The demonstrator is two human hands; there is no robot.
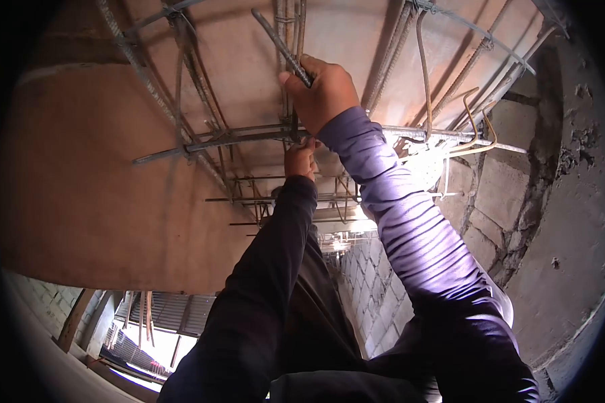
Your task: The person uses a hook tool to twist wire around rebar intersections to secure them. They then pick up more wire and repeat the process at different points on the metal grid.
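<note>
My right hand [326,94] is closed around a dark steel bar [279,41], whose free end slants up to the left. Just below it, my left hand [300,161] is closed against the crossing of a horizontal rebar [242,138] and the upright bars. Whatever its fingers grip is too small or hidden to make out. Vertical rebars [289,20] run up behind the right hand, in front of a smooth brownish panel [349,40].
More tied rebars [195,67] form a cage on both sides. Bent wire-like bar ends [484,127] stick out at right, near a concrete block wall [501,181] and bright glare. A large brown board [107,181] fills the left; a window-like opening [154,342] lies below it.
</note>
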